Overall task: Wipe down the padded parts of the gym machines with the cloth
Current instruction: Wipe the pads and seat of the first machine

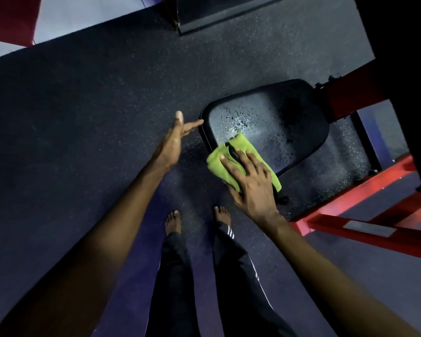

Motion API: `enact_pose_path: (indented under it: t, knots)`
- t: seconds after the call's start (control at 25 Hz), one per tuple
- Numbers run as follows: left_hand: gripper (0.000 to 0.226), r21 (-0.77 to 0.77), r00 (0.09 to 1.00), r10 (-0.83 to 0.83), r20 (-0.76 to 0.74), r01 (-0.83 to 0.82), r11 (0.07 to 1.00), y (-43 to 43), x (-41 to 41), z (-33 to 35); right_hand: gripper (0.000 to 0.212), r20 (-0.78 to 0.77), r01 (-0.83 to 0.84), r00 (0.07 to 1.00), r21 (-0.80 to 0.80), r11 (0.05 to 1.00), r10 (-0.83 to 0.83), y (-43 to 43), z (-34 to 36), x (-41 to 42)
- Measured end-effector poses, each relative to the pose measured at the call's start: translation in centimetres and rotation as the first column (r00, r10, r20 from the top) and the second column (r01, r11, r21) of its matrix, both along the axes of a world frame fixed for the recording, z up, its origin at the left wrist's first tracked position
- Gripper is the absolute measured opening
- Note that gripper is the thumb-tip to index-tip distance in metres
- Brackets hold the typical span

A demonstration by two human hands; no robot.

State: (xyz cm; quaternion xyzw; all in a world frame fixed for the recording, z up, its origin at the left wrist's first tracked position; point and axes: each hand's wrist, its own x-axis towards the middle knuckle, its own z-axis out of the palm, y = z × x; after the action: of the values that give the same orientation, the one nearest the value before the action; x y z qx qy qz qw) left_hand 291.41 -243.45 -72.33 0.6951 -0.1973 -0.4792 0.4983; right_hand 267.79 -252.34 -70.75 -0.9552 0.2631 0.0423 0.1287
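Observation:
A black padded seat (277, 117) of a red-framed gym machine sits right of centre, its surface worn and speckled. A folded green cloth (243, 147) lies on the seat's near corner. My right hand (250, 181) presses flat on the cloth with fingers spread and straight. My left hand (174, 139) is held edge-on just left of the seat, fingers straight, their tips at the seat's left edge; it holds nothing.
The machine's red steel frame (350, 222) runs along the floor at lower right and up to the seat's far side. Dark speckled rubber floor (95, 105) surrounds the seat. My bare feet (197, 220) stand just below it. A dark box-like base (229, 15) stands at the top.

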Motion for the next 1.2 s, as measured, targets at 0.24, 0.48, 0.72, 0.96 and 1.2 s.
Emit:
enact_pose_path:
  t: [0.24,0.48,0.72,0.96,1.2]
  knots:
    - [0.041,0.010,0.974,0.009,0.224,-0.011,1.000,-0.3,-2.1,-1.2,0.061,0.096,0.273,0.955,0.079,0.959,-0.280,-6.2,-0.4,5.1]
    - [0.060,0.037,0.921,0.013,0.390,-0.030,0.999,-2.2,-3.2,-1.9,0.061,0.080,0.518,0.843,0.145,0.843,-0.532,-6.7,0.0,8.4]
    - [0.055,-0.033,0.964,0.260,0.052,-0.259,0.965,-2.7,-3.1,-2.1,0.062,0.027,0.129,0.991,0.054,0.990,-0.130,-5.4,0.0,8.1]
    - [0.053,-0.057,0.934,0.345,0.092,-0.341,0.938,-3.0,-3.7,-2.0,0.063,0.034,0.273,0.960,0.074,0.959,-0.276,-9.6,-0.4,13.5]
    - [0.054,0.013,0.877,0.413,0.245,-0.429,0.903,-4.5,-4.6,-1.9,0.072,0.056,0.069,0.996,0.071,0.995,-0.073,-11.4,-0.3,8.9]
